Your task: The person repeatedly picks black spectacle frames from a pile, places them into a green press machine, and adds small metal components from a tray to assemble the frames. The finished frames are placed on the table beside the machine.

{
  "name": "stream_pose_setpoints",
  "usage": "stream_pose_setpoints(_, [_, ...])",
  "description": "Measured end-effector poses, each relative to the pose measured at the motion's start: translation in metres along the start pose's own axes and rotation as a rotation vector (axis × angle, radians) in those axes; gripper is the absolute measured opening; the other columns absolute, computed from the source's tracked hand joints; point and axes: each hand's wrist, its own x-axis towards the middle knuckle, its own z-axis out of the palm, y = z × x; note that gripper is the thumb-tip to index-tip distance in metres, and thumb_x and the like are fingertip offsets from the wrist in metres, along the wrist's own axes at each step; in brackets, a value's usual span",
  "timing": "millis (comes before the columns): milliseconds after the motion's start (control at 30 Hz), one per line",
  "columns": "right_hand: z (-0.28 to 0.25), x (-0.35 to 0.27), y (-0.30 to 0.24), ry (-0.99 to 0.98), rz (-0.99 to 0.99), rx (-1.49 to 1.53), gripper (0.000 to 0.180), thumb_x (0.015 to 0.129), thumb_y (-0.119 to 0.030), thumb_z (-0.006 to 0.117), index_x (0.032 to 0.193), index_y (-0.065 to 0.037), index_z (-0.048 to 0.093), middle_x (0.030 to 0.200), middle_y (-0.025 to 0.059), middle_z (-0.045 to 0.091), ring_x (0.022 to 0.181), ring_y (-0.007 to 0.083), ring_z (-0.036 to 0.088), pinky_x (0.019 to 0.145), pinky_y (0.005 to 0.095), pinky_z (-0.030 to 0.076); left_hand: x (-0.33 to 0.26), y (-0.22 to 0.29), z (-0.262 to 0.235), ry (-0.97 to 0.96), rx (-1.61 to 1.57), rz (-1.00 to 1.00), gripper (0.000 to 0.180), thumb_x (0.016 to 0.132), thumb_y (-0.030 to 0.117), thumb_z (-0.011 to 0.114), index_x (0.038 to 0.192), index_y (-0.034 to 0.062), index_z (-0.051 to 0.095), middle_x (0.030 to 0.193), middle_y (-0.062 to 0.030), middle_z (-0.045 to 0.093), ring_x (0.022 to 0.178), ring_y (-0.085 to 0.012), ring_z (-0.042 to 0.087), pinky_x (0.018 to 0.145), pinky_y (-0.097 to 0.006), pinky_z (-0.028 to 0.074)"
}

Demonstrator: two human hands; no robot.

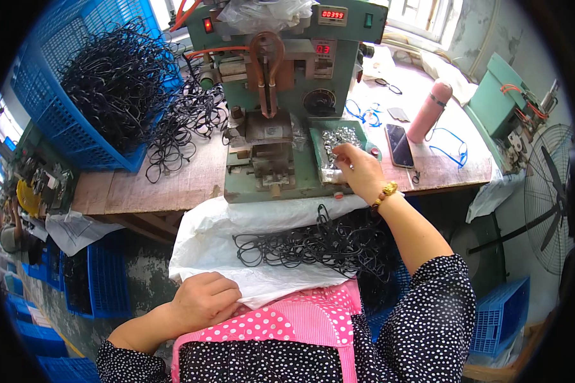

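Note:
My right hand [362, 174], with a beaded bracelet at its wrist, reaches over a green tray [316, 143] of small shiny metal pieces [338, 137]. Its fingers are bent and drawn together at the pieces; what they pinch is too small to make out. My left hand [207, 299] lies curled at the near edge of a white sheet [201, 239], beside my pink dotted apron [255, 325]. Its fingertips are hidden. Black looped cords [313, 246] lie in a tangle on the sheet across my lap. Beyond them stands a green bench machine [271, 127] with a copper-coloured head.
A blue crate [51, 121] heaped with black cords [118, 83] leans at the left, spilling onto the table [153, 195]. Right of the tray are a phone [399, 145] and a pink bottle [430, 112]. A large fan [549, 198] stands far right. More blue crates [105, 281] stand on the floor.

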Motion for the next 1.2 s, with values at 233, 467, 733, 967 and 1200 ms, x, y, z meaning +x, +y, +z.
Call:
stream_pose_setpoints(233, [-0.012,0.010,-0.015,0.000,-0.136,-0.127,0.020,0.088,-0.011,0.061,0.107,-0.010,0.067,0.101,0.0124,0.062,0.093,0.0353,0.063,0.082,0.0430,0.052,-0.049,-0.034,0.020,-0.356,0.147,-0.319,0.017,0.081,0.021,0.068,0.086,0.0078,0.059,0.083,-0.0097,0.063,0.081,-0.0309,0.064,0.073,-0.042,0.051])
stream_pose_setpoints(467, [-0.045,-0.069,-0.021,0.133,-0.129,0.052,0.015,0.090,0.000,0.063,0.105,0.001,0.067,0.094,0.0118,0.066,0.082,0.0207,0.064,0.075,0.0292,0.050,-0.029,-0.053,0.036,-0.589,-0.120,-0.422,0.033,0.083,0.022,0.067,0.110,0.0050,0.061,0.102,-0.0175,0.063,0.101,-0.0377,0.061,0.087,-0.046,0.051])
stream_pose_setpoints(733, [0.010,-0.199,-0.066,-0.037,0.084,0.463,0.017,0.084,0.005,0.066,0.100,0.000,0.070,0.095,0.0135,0.070,0.085,0.0249,0.069,0.075,0.0323,0.054,-0.017,-0.141,0.081,-0.211,-1.200,-1.245,0.047,0.097,0.032,0.061,0.128,-0.0030,0.057,0.121,-0.0119,0.063,0.107,-0.0203,0.060,0.093,-0.035,0.049])
stream_pose_setpoints(967, [0.041,-0.221,-0.072,-0.250,0.202,0.583,0.021,0.091,-0.010,0.062,0.110,-0.005,0.068,0.103,0.0128,0.070,0.098,0.0291,0.064,0.087,0.0375,0.051,0.025,-0.154,0.173,-0.228,-0.931,-1.355,0.061,0.095,0.022,0.062,0.146,-0.0015,0.040,0.137,-0.0132,0.052,0.123,-0.0220,0.051,0.101,-0.035,0.043])
stream_pose_setpoints(1200, [0.039,-0.224,-0.071,-0.247,0.203,0.605,0.021,0.091,-0.012,0.061,0.110,-0.006,0.067,0.104,0.0117,0.069,0.099,0.0294,0.063,0.089,0.0388,0.050,0.128,-0.090,0.215,-0.500,-1.274,-0.938,0.069,0.095,0.023,0.062,0.151,-0.0037,0.030,0.149,-0.0154,0.045,0.134,-0.0232,0.045,0.110,-0.035,0.036])
